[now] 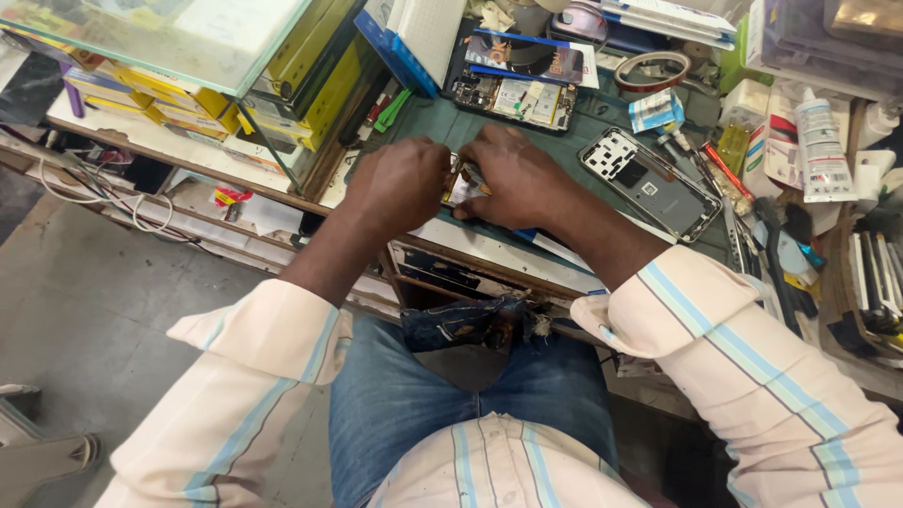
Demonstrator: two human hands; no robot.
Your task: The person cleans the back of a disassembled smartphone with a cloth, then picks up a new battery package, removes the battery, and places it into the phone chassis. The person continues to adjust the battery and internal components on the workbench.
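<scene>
My left hand (400, 182) and my right hand (515, 179) meet over a small phone part (463, 188) on the green work mat (442, 127), near the bench's front edge. Both hands pinch it from either side with closed fingers, and most of it is hidden under them. A thin metal tool seems to sit between the fingertips, but I cannot tell which hand holds it. To the right lies an opened phone back shell (651, 183). Further back lies another opened phone (513, 97) with its boards showing.
A glass shelf (160, 38) and stacked yellow boxes (310, 75) stand at the left. A glue tube (823, 150), tape roll (649, 71), tweezers and other tools crowd the right side. Loose cables (103, 193) hang under the bench. My denim-clad lap (470, 395) is below.
</scene>
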